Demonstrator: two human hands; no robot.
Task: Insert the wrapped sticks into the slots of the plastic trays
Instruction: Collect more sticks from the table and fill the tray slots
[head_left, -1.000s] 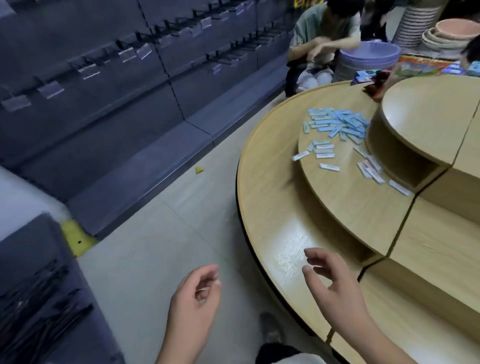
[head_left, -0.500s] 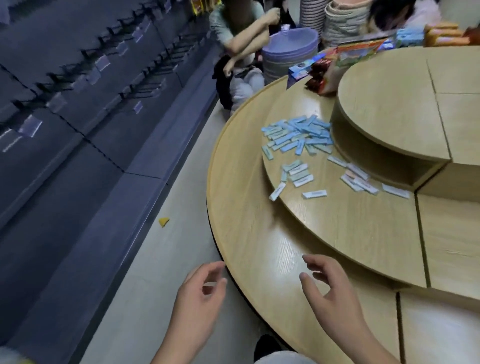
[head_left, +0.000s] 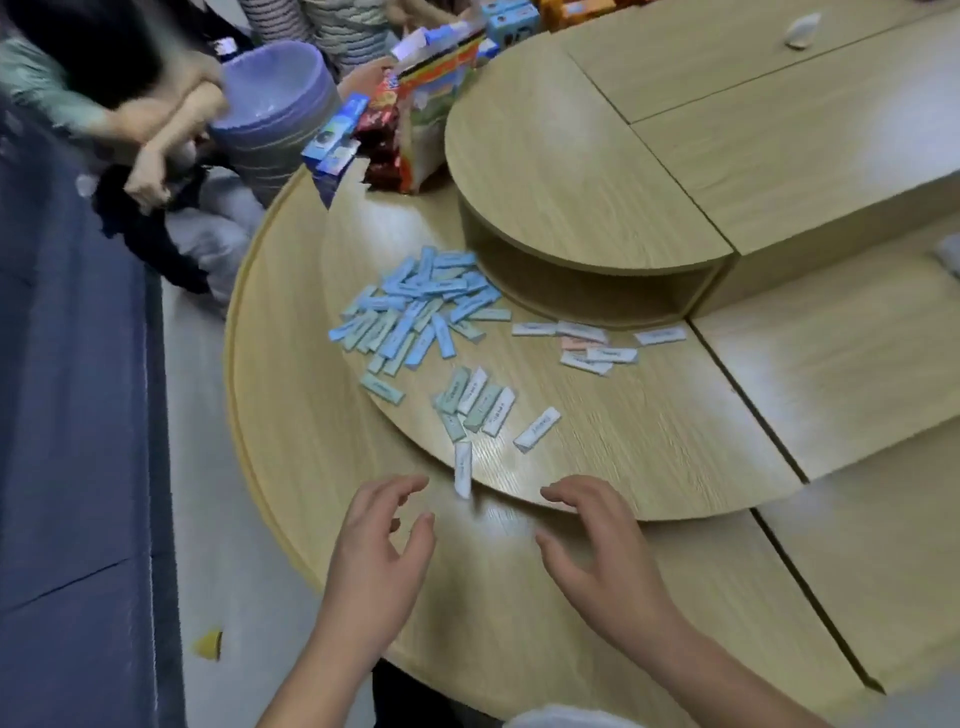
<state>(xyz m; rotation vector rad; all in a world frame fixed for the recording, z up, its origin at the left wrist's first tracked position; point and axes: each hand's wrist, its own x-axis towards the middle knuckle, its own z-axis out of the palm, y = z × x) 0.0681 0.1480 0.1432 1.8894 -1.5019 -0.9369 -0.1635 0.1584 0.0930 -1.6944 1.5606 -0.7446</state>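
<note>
The left hand (head_left: 384, 551) and right hand (head_left: 608, 556) hover just below the wooden middle tier (head_left: 649, 415), fingers loosely curled, holding nothing. Wrapped sticks (head_left: 421, 306) lie scattered on that tier; one white stick (head_left: 462, 467) lies at its front edge.

left hand (head_left: 382, 551), right hand (head_left: 605, 553) now over table (head_left: 306, 441), nearer wrapped sticks (head_left: 415, 312)

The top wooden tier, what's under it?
An open, shadowed recess above the middle tier, with blue wrapped sticks piled at its mouth. The top tier covers its deeper part.
</note>
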